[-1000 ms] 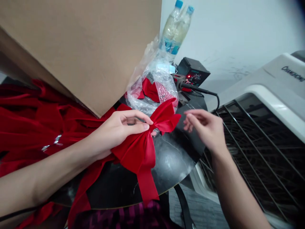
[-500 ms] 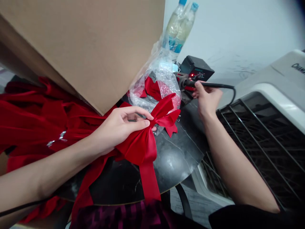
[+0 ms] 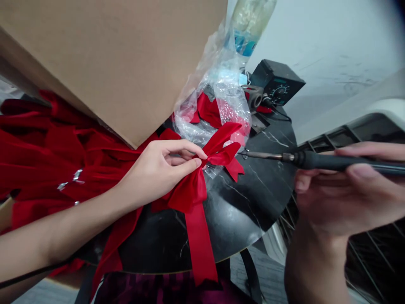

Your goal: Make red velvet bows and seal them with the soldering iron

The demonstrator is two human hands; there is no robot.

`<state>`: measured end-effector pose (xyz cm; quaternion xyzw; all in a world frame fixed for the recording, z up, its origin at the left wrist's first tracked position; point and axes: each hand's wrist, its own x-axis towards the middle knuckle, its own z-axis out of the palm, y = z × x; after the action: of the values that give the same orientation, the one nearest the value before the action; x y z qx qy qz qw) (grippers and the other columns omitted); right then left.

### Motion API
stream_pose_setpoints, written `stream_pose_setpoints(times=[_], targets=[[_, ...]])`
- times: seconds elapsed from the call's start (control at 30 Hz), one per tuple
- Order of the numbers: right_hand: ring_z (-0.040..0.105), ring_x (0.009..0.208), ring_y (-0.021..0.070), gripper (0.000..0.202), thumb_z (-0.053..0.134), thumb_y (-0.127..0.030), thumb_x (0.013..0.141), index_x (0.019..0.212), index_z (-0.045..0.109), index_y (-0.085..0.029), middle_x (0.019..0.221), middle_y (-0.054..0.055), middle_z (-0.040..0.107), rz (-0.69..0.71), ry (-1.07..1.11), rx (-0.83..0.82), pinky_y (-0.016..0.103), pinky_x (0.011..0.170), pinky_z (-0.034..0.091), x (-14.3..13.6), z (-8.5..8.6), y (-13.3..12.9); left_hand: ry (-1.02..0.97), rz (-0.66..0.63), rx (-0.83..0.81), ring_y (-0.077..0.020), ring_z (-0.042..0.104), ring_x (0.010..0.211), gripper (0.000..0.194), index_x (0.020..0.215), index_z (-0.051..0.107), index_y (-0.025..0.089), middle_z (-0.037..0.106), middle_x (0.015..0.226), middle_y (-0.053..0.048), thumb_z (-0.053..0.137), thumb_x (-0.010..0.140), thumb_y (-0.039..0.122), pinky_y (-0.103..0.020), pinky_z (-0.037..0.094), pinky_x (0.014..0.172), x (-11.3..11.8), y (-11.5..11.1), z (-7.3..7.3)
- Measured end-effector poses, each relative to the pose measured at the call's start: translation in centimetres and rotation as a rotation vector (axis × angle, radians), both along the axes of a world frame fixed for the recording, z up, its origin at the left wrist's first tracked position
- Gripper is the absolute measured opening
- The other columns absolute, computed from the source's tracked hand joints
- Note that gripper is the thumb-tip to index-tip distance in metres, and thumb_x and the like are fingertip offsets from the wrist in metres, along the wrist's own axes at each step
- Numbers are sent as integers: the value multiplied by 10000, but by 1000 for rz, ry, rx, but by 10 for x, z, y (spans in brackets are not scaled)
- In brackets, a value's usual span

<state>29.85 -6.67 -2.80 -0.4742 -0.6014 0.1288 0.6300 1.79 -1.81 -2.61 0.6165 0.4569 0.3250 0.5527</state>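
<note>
My left hand (image 3: 171,162) pinches a red ribbon bow (image 3: 221,156) at its knot, thumb and fingers closed on it. A long ribbon tail hangs from the bow over the front edge of the black round table (image 3: 228,219). In my right hand (image 3: 344,198) is a soldering iron (image 3: 325,161), gripped by its dark handle. The metal tip points left and lies close to the bow's right-hand loops; whether it touches them I cannot tell.
A large cardboard box (image 3: 126,55) stands behind, with red velvet fabric (image 3: 63,143) heaped at the left. Clear plastic wrap (image 3: 230,105) holds red pieces. Further back are a bottle (image 3: 249,29) and a black control box (image 3: 276,82) with a dial. A white-framed wire crate (image 3: 373,245) stands at the right.
My right hand has drawn the soldering iron out of its holder by the control box and brought it forward, tip toward the bow. My left hand keeps its pinch on the bow.
</note>
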Motion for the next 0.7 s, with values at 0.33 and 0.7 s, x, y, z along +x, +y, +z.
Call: stream_pose_setpoints(times=[0.33,0.7], targets=[[641,490,195,65,780,-265,777,827,744,-242,656,7,619,-196,28,295,367,408,502,-63,-17,-3,115,2,-31,-192,781,868,199,1052,844,234,820,1005,-32,740,898,302,-218,589,729,2,0,-7],[669,523,198,36,745,-239,793,820,724,-247,661,13,625,-158,-128,258,341,408,523,-73,-18,-3,120,0,-84,-221,813,890,197,1037,854,223,842,931,-34,788,859,275,-237,635,764,4,1,-5]])
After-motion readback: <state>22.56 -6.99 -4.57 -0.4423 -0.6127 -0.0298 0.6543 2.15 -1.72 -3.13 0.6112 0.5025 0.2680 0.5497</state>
